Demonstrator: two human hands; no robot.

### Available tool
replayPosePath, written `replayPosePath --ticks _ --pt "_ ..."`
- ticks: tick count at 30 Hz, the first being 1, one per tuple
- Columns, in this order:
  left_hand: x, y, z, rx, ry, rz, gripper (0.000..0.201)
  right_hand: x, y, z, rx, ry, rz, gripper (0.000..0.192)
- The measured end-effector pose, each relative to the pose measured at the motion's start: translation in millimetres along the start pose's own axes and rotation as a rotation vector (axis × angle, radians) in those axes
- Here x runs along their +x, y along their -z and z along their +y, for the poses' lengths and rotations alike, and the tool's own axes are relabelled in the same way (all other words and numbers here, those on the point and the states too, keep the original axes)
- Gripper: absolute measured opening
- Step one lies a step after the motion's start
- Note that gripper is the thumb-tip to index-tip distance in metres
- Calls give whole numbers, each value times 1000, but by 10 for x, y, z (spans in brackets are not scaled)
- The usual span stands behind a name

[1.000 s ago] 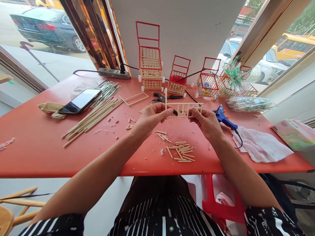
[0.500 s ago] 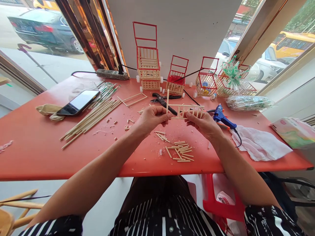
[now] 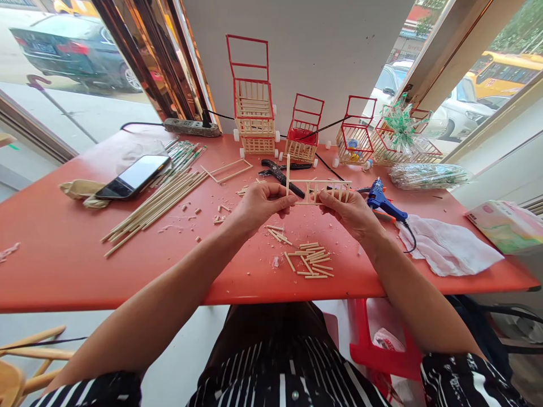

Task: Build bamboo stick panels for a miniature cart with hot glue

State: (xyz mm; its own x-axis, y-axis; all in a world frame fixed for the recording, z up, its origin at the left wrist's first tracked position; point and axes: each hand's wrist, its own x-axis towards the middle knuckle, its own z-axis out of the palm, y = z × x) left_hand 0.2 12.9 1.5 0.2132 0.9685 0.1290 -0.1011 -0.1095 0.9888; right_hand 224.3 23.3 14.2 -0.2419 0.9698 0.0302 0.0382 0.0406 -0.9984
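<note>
A small stick panel (image 3: pixel 319 191) is pinched at both ends above the red surface (image 3: pixel 68 254) by the left hand (image 3: pixel 258 204) and right hand (image 3: pixel 350 212); joints seem under check, and steady alignment is called for next.

My grips pinch a matt, pale wooden stick frame (image 3: pixel 324 191) above the smooth, glossy red plastic worktop (image 3: pixel 63 254); white cloth (image 3: pixel 449 251) looks crumpled.

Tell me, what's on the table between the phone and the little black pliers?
In the head view, between the phone and the black pliers lie long bamboo sticks and a stick frame.
</note>
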Motion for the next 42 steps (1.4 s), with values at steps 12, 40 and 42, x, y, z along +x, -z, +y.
replayPosePath --ticks 12,40,42 --pt "-3 20 -15 16 -2 5 33 -10 -15 -21 17 -13 6 51" --pt "-25 -22 76 15 11 10 40 -8 10 -7 -67 23 -13 53" --pt "-22 -20 70 11 13 9 40 -6 14 2 -64 34 -11 52"
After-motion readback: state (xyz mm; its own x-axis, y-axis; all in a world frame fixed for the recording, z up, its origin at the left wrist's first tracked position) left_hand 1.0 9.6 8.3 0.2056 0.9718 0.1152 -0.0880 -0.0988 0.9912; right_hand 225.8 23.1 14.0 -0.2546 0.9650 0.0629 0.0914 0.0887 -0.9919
